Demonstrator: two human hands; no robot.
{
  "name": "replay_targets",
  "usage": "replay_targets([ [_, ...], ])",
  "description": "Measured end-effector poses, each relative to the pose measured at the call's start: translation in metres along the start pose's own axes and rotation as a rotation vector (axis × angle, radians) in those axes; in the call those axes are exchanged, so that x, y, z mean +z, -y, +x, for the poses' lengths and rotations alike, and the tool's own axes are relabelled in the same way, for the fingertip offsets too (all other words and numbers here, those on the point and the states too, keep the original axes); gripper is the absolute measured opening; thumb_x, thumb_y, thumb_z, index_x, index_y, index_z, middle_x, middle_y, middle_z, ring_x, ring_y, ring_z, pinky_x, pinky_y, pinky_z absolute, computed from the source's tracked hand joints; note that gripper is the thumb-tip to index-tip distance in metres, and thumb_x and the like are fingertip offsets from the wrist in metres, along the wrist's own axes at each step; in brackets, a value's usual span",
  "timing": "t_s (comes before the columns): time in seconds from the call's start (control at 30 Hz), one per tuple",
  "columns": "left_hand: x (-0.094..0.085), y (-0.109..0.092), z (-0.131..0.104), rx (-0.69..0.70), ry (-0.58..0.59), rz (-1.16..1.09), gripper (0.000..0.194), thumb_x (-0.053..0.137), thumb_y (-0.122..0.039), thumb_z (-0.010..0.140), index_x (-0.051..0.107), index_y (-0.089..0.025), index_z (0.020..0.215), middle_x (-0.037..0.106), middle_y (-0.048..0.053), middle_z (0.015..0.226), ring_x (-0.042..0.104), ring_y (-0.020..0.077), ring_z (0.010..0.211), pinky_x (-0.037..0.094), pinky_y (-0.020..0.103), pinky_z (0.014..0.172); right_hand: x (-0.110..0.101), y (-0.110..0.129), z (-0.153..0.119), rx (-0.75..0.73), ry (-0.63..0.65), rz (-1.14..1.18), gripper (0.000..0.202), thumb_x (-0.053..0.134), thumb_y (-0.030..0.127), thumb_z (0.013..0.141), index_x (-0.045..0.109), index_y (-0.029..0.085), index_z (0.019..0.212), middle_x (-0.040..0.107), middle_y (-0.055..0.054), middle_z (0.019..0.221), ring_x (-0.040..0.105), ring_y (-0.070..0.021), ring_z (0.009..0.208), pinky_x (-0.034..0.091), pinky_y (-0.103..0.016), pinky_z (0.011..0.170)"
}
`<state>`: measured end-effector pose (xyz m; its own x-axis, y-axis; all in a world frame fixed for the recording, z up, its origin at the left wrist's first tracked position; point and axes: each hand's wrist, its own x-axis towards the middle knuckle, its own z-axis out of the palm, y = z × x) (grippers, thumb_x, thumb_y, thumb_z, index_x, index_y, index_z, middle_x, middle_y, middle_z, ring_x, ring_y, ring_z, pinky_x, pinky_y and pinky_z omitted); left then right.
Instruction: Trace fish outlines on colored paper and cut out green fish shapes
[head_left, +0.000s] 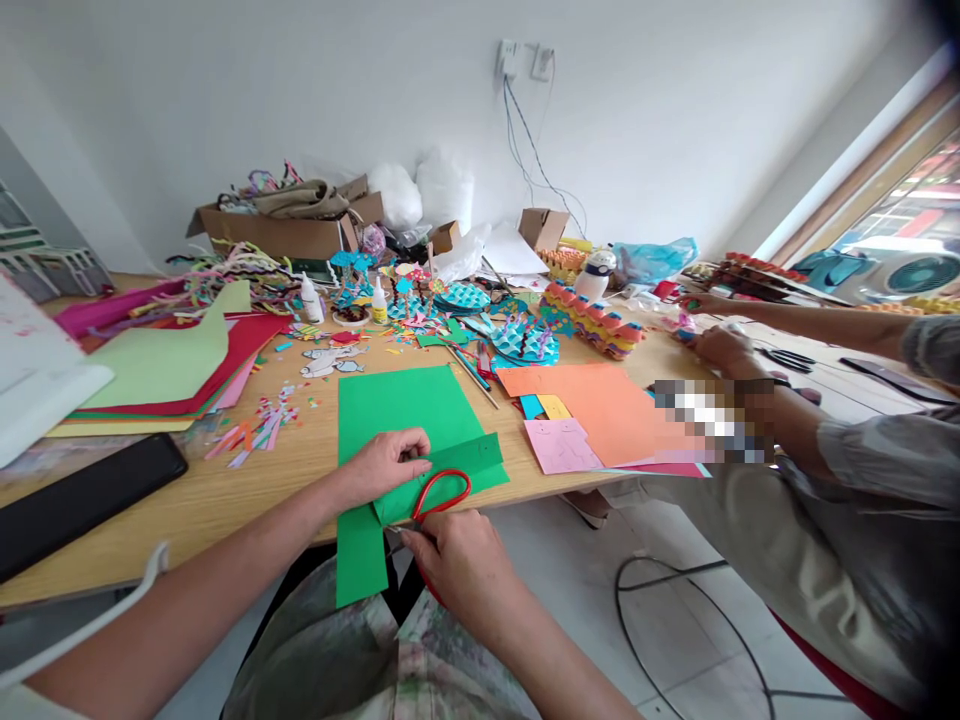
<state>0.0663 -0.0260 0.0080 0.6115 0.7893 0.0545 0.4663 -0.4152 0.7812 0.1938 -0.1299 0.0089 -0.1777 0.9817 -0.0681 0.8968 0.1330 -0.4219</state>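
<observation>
A sheet of green paper (405,405) lies at the table's front edge, with one strip hanging over the edge toward my lap and a cut flap folded across it. My left hand (384,464) rests on this sheet with curled fingers, holding the flap down. My right hand (469,560) is closed round a pair of red-handled scissors (466,487), one handle loop standing up above the fist. The scissor blades are partly hidden by my hand, close to the cut in the paper at the table edge.
Orange paper (600,405) and a pink drawn piece (561,445) lie to the right. At left are stacked coloured sheets (150,365), paper scraps (262,425) and a black phone-like slab (90,500). Glue bottles (379,302) and crafts stand behind. A co-worker's hands (724,350) work at right.
</observation>
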Motion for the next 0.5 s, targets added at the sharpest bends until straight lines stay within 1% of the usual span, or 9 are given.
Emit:
replay_targets([
  [0.1, -0.001, -0.002, -0.001, -0.002, -0.002, 0.0, 0.012, 0.053, -0.027, 0.069, 0.046, -0.018, 0.065, 0.042, -0.006, 0.059, 0.039, 0.0106, 0.059, 0.03, 0.022, 0.054, 0.0, -0.001, -0.001, -0.022, -0.002, 0.014, 0.022, 0.052, 0.034, 0.082, 0.069, 0.021, 0.077, 0.071, -0.005, 0.079, 0.064, -0.019, 0.074, 0.031, -0.024, 0.055],
  [0.23, -0.001, -0.001, -0.001, -0.015, -0.007, -0.015, 0.011, 0.052, -0.026, 0.069, 0.046, -0.018, 0.065, 0.041, -0.006, 0.059, 0.039, 0.0107, 0.059, 0.029, 0.022, 0.054, -0.003, -0.002, -0.004, -0.045, 0.008, 0.028, 0.018, 0.054, 0.032, 0.08, 0.068, 0.022, 0.075, 0.07, -0.003, 0.073, 0.062, -0.016, 0.065, 0.026, -0.023, 0.051],
  [0.3, 0.0, 0.0, 0.0, -0.02, -0.008, -0.029, 0.011, 0.053, -0.026, 0.069, 0.046, -0.018, 0.065, 0.041, -0.006, 0.058, 0.038, 0.0106, 0.058, 0.029, 0.022, 0.054, -0.005, -0.004, -0.008, -0.031, 0.001, 0.03, 0.018, 0.054, 0.032, 0.08, 0.068, 0.021, 0.073, 0.069, -0.003, 0.07, 0.059, -0.0146, 0.061, 0.024, -0.023, 0.049],
  [0.4, -0.001, 0.003, 0.001, -0.024, -0.003, -0.071, 0.013, 0.054, -0.027, 0.068, 0.045, -0.018, 0.065, 0.04, -0.007, 0.057, 0.036, 0.01, 0.057, 0.028, 0.021, 0.053, -0.012, -0.012, -0.017, 0.005, 0.028, 0.043, 0.024, 0.052, 0.034, 0.081, 0.065, 0.02, 0.065, 0.066, -0.002, 0.062, 0.054, -0.0128, 0.054, 0.022, -0.024, 0.048],
  [0.5, -0.005, 0.005, 0.004, -0.024, 0.005, -0.137, 0.016, 0.053, -0.031, 0.068, 0.045, -0.018, 0.065, 0.038, -0.007, 0.056, 0.036, 0.0095, 0.055, 0.028, 0.021, 0.052, -0.021, -0.028, -0.026, 0.056, 0.045, 0.077, 0.032, 0.048, 0.035, 0.083, 0.059, 0.019, 0.059, 0.061, -0.002, 0.056, 0.047, -0.0115, 0.049, 0.022, -0.023, 0.047],
])
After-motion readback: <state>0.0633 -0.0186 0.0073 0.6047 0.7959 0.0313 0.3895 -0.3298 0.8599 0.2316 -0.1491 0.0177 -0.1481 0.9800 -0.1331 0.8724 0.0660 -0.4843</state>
